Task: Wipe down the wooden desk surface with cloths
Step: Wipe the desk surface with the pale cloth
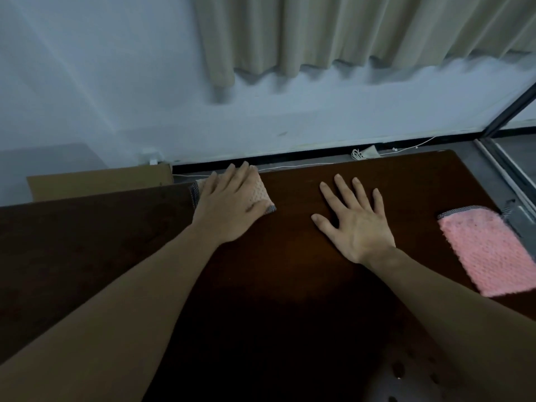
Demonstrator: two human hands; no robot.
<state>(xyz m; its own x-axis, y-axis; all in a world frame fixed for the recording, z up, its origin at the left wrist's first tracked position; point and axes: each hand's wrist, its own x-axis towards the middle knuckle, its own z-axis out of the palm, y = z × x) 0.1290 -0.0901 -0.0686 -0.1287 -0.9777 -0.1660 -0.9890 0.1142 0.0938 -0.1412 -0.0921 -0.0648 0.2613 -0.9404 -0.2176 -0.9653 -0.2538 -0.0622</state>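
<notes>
Left hand (229, 208) flat on a beige knitted cloth (259, 192), fingers lying close together and pressing it down at the far edge of the dark wooden desk (290, 285), just where a second, lower panel joins on the left. Right hand (358, 224) resting bare on the wood near the middle, fingers spread, palm down, holding nothing. Pink cloth (490, 250) lying unused at the right edge, well apart from both hands, one corner hanging near the rim. Probably mid-wipe along the back strip. For a clean pass: keep the palm weight even across the cloth so the grey-trimmed corners do not curl under, draw in overlapping strokes from the far edge toward the body, and mind the seam between panels where the fabric may snag. Worth reaching right for the pink cloth, so both hands work.
</notes>
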